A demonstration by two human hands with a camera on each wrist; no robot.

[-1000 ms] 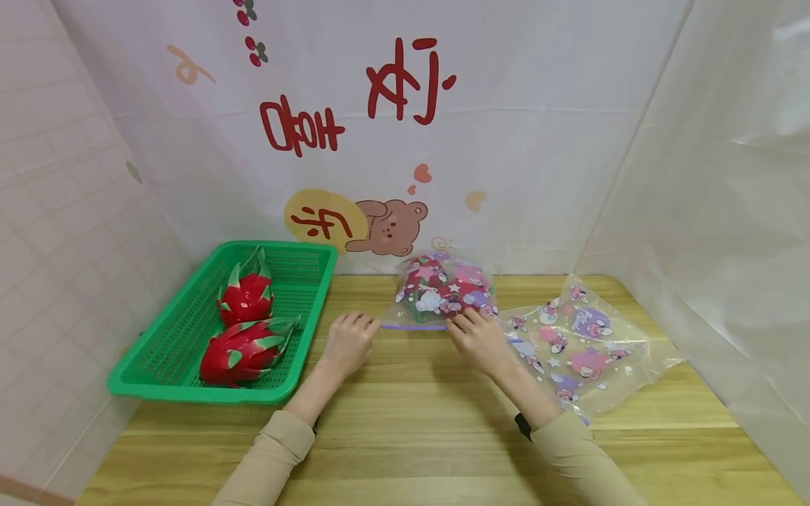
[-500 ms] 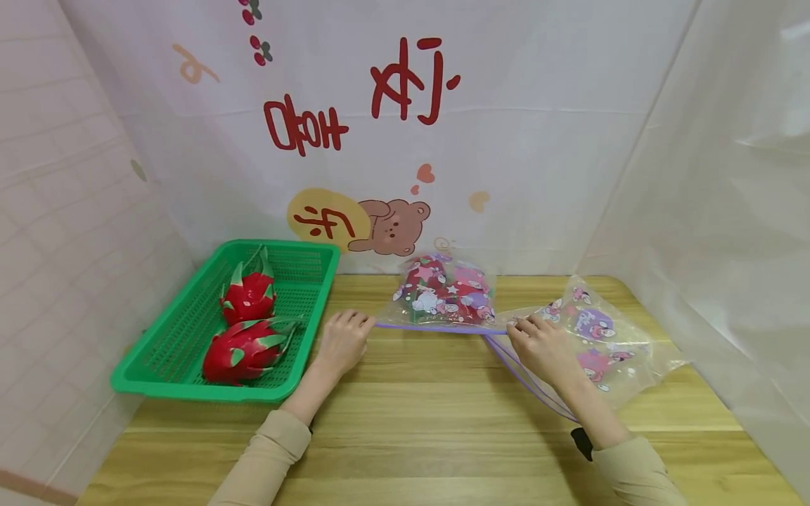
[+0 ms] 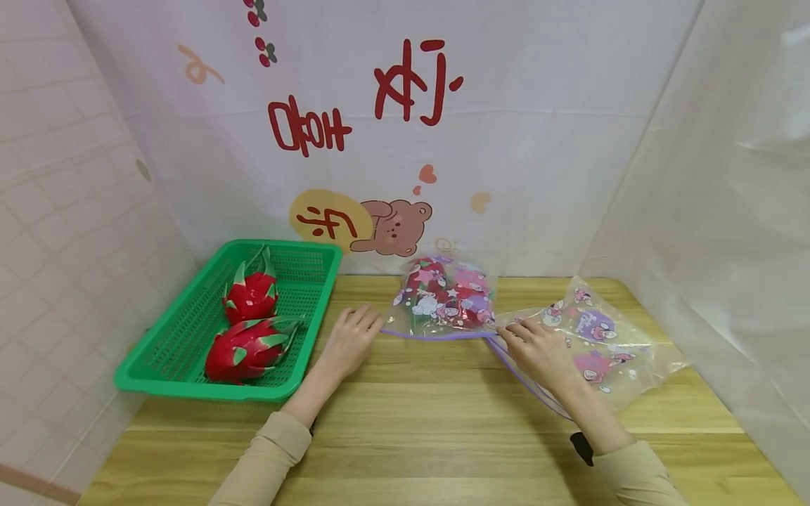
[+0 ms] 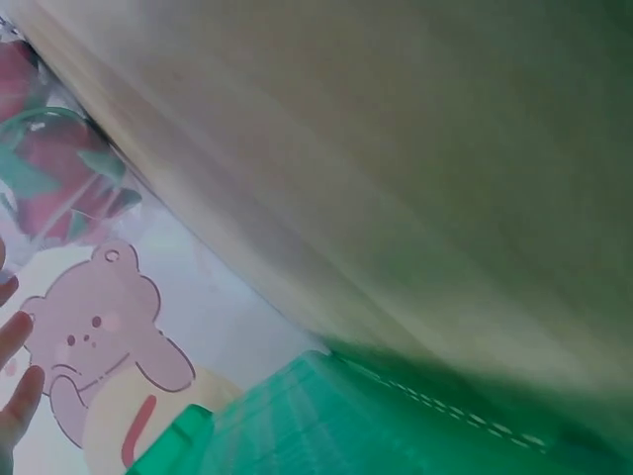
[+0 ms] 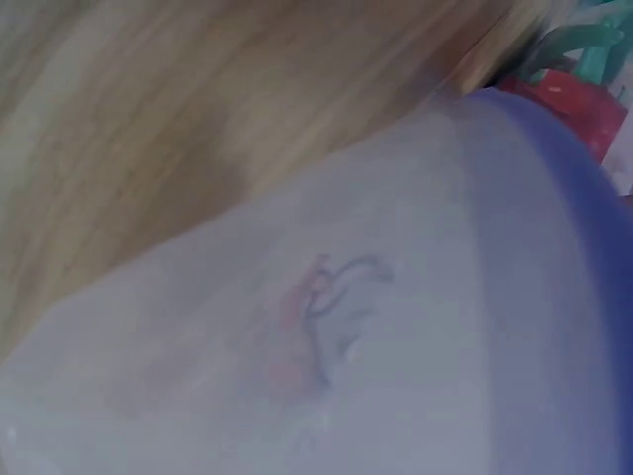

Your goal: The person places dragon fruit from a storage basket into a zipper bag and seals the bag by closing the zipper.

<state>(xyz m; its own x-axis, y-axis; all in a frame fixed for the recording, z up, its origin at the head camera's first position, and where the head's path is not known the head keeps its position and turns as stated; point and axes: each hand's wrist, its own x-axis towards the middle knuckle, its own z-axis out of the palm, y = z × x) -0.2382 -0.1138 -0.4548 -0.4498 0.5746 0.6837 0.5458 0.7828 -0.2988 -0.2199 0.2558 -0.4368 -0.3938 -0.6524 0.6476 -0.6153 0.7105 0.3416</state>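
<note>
Basket [image 3: 190, 390] at 8 o'clock is smooth plastic, and the dragon fruits [image 3: 243, 351] in it look pretty glossy. Filled bag [image 3: 451, 299] mid-frame and flat bag [image 3: 633, 351] at 4 o'clock: shiny, crinkly clear plastic. Worktop [image 3: 392, 422]'s smooth wood-grain, sleeves [image 3: 272, 450] matt cloth.

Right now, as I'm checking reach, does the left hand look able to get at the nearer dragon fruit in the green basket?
Probably yes, once the left hand releases the filled zip bag: the green basket is just beside that hand, with its top open above the nearer dragon fruit.
</note>
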